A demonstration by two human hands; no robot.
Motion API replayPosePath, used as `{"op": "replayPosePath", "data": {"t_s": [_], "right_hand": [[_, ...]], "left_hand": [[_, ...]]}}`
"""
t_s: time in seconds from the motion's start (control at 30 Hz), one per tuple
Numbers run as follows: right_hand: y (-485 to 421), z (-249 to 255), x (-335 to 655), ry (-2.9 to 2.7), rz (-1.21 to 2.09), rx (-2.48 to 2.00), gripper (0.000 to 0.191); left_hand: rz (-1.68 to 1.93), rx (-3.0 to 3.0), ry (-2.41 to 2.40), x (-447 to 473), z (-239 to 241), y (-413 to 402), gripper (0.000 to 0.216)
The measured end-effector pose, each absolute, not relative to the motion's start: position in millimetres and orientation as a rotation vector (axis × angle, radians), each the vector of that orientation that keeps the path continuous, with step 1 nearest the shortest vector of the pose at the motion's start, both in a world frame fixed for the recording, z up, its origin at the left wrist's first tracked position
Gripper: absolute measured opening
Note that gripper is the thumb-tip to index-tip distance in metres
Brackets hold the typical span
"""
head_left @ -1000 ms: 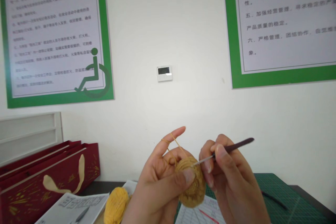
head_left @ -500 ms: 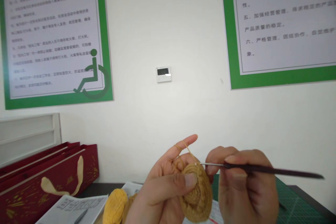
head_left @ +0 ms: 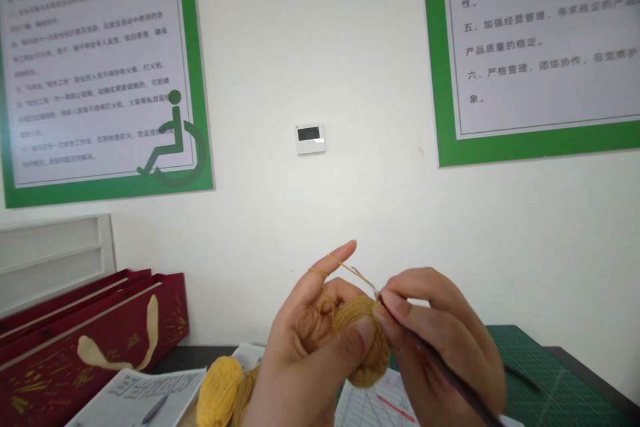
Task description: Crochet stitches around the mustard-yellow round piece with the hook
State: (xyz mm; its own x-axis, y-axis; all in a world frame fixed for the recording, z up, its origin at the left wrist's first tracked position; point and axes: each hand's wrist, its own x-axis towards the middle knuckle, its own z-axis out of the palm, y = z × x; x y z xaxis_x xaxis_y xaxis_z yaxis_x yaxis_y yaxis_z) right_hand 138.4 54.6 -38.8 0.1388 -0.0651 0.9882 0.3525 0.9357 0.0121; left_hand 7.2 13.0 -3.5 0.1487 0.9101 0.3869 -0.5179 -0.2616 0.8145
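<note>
My left hand (head_left: 310, 340) pinches a round tan crocheted piece (head_left: 367, 363) between its thumb and fingers. Its index finger points up, with a strand of tan yarn (head_left: 345, 262) wrapped round it and running down to the piece. My right hand (head_left: 445, 340) grips a crochet hook (head_left: 450, 373) with a dark handle, slanting down to the right. The hook's thin metal tip reaches up past the top edge of the piece, close to the taut strand. Whether a loop sits on the shaft is too small to tell.
A yellow yarn ball (head_left: 219, 390) and a tan one (head_left: 245, 397) lie left of my hands. Further left are dark red gift bags (head_left: 100, 340) and a printed booklet (head_left: 130, 397) with a pen on it. A green cutting mat (head_left: 545, 373) and printed sheets (head_left: 373, 403) lie on the table.
The crochet hook has swung from nearly level to a steep slant, its tip now above the piece. My right hand has turned and come closer to the left, which has shifted slightly up and left.
</note>
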Motion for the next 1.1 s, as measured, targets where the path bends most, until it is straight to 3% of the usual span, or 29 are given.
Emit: {"op": "replayPosePath", "data": {"t_s": [0.07,0.13,0.27,0.33,0.6,0.73,1.1], "right_hand": [[55,-39,137,-1.363,-0.458,-0.227,0.045],[55,-41,132,-1.308,-0.342,-0.170,0.042],[53,-43,120,-1.165,0.205,-0.031,0.010],[52,-43,119,-1.104,0.379,0.010,0.003],[48,-31,132,-1.045,0.856,0.036,0.031],[49,-31,129,-1.047,1.094,0.019,0.034],[48,-37,128,-1.116,0.998,-0.070,0.020]], "left_hand": [[1.382,1.120,0.427,5,-4,15,0.059],[1.257,1.040,0.387,2,-4,18,0.060],[1.120,0.950,0.304,-2,-6,23,0.066],[1.126,0.952,0.297,-3,-7,24,0.067],[1.194,1.012,0.414,-9,-5,19,0.054],[1.305,1.152,0.510,-4,-4,14,0.050],[1.379,1.232,0.487,0,-8,17,0.046]]}}
